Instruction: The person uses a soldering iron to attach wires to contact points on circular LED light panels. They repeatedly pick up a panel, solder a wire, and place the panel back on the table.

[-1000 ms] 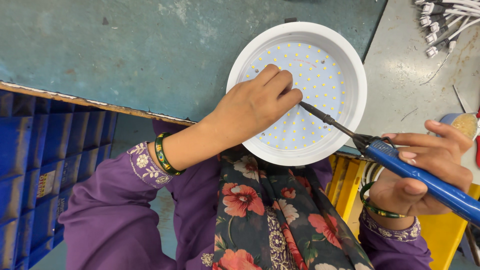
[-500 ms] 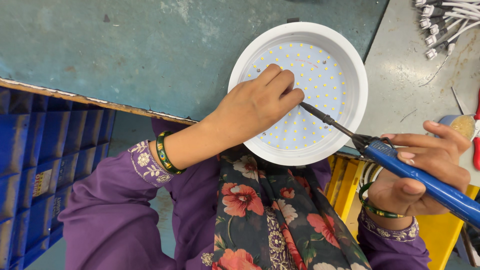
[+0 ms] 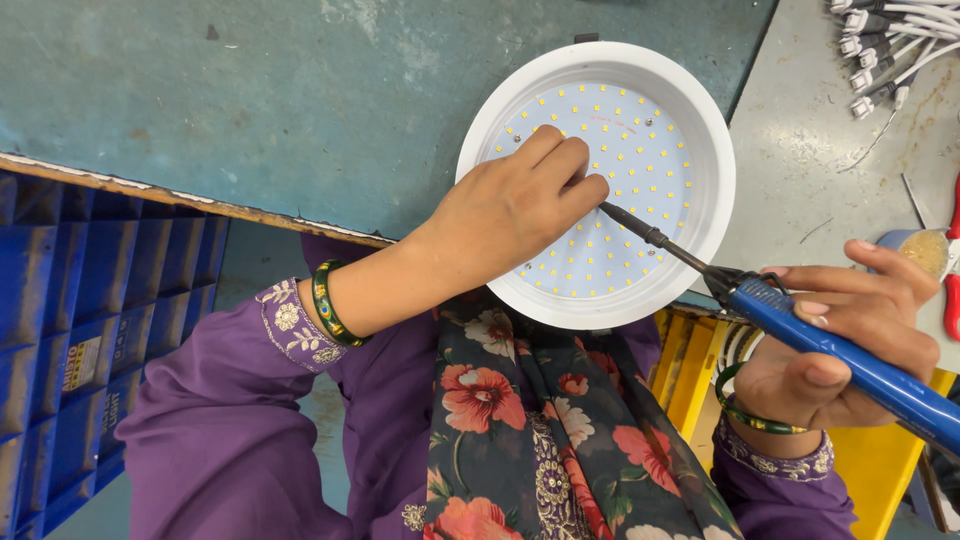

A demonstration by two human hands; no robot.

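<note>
Round white LED downlight [image 3: 640,110] lies face-up at the near edge of the teal workbench [image 3: 250,110], right in front of the person, so both hands reach it easily. Left hand [image 3: 510,205] rests on the yellow-dotted LED board [image 3: 640,170], fingers [image 3: 560,165] curled and pinched together at the board's middle. Likely pinning a small part or wire there, but whatever is under the fingertips is hidden, cannot tell. Right hand [image 3: 840,345] is wrapped around the blue handle of a soldering iron [image 3: 800,325], pen-style grip. The dark tip slants left and far, up to the pinched fingers; its end is hidden behind them. The low angle keeps the handle off the lamp rim.

Far right: bundle of white connector leads [image 3: 890,40] on the grey bench part, well apart from the lamp. Right edge: a small dish-like holder [image 3: 925,250], partly cut off. Near left, below the bench: blue compartment crates [image 3: 90,320]. Yellow frame [image 3: 690,370] under the lamp's near right.
</note>
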